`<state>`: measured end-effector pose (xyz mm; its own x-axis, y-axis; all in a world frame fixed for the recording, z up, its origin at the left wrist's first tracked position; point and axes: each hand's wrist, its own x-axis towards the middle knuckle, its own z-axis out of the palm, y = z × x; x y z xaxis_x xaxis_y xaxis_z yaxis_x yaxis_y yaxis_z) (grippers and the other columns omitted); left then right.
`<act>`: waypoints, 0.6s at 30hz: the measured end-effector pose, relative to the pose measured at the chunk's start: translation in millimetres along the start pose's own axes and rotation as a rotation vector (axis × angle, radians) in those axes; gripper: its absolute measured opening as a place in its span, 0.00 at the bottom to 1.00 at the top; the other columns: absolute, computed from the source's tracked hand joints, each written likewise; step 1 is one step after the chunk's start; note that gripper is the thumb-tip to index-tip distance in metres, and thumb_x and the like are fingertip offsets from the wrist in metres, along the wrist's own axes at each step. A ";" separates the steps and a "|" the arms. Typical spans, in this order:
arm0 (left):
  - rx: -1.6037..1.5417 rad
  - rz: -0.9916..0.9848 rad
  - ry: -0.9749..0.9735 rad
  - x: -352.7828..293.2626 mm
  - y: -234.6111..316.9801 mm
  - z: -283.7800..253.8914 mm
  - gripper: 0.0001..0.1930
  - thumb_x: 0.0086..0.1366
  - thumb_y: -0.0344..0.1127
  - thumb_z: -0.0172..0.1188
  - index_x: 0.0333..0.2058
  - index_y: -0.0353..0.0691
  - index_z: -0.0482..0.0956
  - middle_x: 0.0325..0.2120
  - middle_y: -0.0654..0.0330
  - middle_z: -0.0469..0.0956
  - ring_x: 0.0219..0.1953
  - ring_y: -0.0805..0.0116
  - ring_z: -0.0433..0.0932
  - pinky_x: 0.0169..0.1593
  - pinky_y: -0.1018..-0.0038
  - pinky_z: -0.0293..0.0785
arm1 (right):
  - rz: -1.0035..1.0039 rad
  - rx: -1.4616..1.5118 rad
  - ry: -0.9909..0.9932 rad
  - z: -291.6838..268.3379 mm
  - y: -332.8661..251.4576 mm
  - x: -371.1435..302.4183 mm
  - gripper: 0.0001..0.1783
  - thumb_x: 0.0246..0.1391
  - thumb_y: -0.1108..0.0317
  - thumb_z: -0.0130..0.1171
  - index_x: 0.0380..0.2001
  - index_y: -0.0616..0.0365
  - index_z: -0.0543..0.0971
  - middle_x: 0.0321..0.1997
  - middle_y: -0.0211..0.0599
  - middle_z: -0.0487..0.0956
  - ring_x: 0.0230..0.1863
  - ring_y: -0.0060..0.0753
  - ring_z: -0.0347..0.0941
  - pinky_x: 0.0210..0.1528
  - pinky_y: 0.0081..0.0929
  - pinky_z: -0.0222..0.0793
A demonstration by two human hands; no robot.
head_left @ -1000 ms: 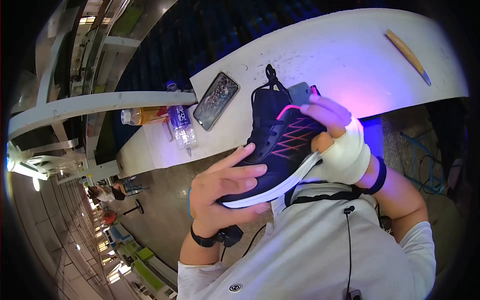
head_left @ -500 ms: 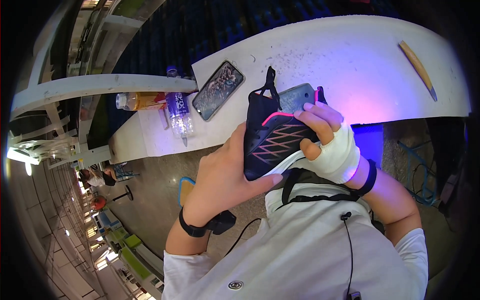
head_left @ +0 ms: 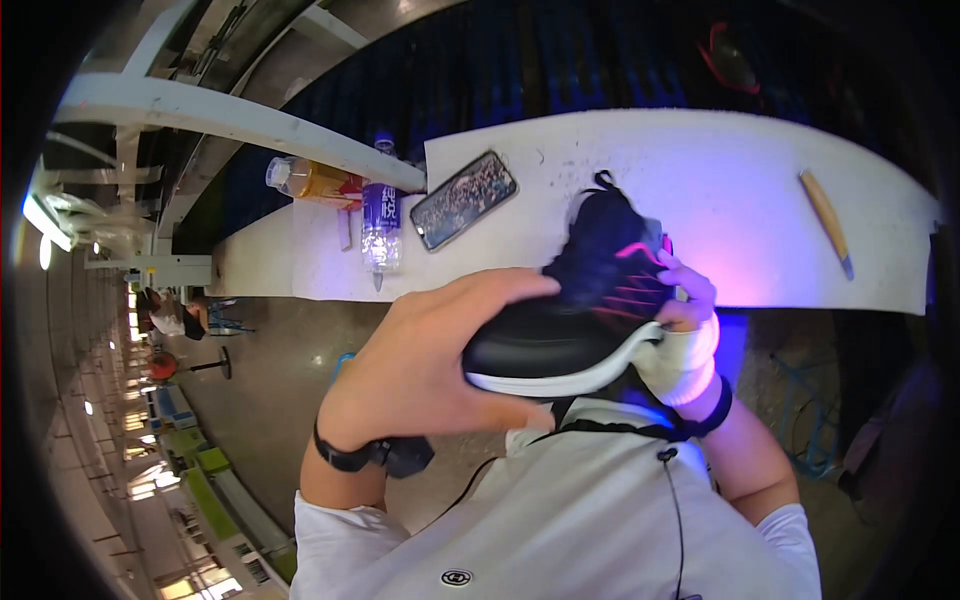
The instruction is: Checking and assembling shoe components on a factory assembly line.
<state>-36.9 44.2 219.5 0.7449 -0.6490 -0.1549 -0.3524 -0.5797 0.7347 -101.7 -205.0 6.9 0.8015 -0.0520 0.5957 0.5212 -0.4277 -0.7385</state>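
Note:
A black sneaker (head_left: 560, 320) with a white sole and pink-red crossing lines on its side is held above the near edge of the white table, toe to the left. My left hand (head_left: 400, 350) wraps the toe end, fingers over the upper and thumb low by the sole. My right hand (head_left: 685, 345), in a white fingerless covering, grips the heel end with its fingers by the collar. Black laces stick up in a loop at the far side. A grey piece shows in the shoe's opening, mostly hidden.
On the white table (head_left: 500, 270) lie a phone (head_left: 465, 200), a clear bottle with a purple label (head_left: 381, 225), a bottle of orange drink (head_left: 315, 183) and a wooden-handled knife (head_left: 825, 222). A white bar (head_left: 240, 120) crosses at left. Beyond is a dark ribbed surface with a pink-edged item (head_left: 733, 62).
The sneaker has turned so its side and sole face me more, toe to the left. My left hand has opened wider around the toe. The whole view has shifted.

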 end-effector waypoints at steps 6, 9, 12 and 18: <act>-0.033 0.565 0.281 43.2 -5.6 125.2 0.46 0.58 0.21 0.70 0.76 0.34 0.64 0.76 0.40 0.64 0.78 0.36 0.64 0.76 0.51 0.69 | -0.107 0.118 0.093 -102.5 -62.0 51.9 0.49 0.41 0.42 0.89 0.59 0.55 0.75 0.58 0.53 0.82 0.62 0.60 0.82 0.69 0.63 0.75; -0.092 0.520 0.341 40.8 -34.0 189.3 0.45 0.59 0.22 0.72 0.75 0.31 0.65 0.77 0.36 0.61 0.79 0.32 0.61 0.77 0.48 0.66 | -0.012 0.166 -0.120 -145.9 -71.3 63.7 0.52 0.37 0.29 0.82 0.56 0.57 0.81 0.48 0.53 0.88 0.53 0.63 0.87 0.67 0.64 0.77; -0.157 0.419 0.463 38.6 -42.9 208.4 0.37 0.55 0.24 0.76 0.65 0.35 0.77 0.64 0.40 0.74 0.64 0.39 0.76 0.67 0.53 0.76 | 0.010 0.170 -0.126 -153.1 -69.4 51.3 0.50 0.39 0.30 0.82 0.56 0.57 0.81 0.49 0.54 0.88 0.55 0.64 0.87 0.66 0.64 0.78; -0.399 0.491 0.610 62.9 -7.0 210.0 0.29 0.46 0.34 0.87 0.43 0.38 0.77 0.38 0.51 0.79 0.39 0.50 0.80 0.41 0.61 0.77 | 0.006 0.175 -0.083 -155.8 -68.9 39.7 0.44 0.39 0.42 0.87 0.54 0.59 0.82 0.52 0.57 0.89 0.57 0.65 0.86 0.66 0.62 0.79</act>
<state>-106.6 -96.1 65.9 0.7744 -0.3376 0.5351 -0.5728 -0.0150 0.8195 -151.4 -318.2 130.7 0.8221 0.0234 0.5688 0.5539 -0.2634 -0.7898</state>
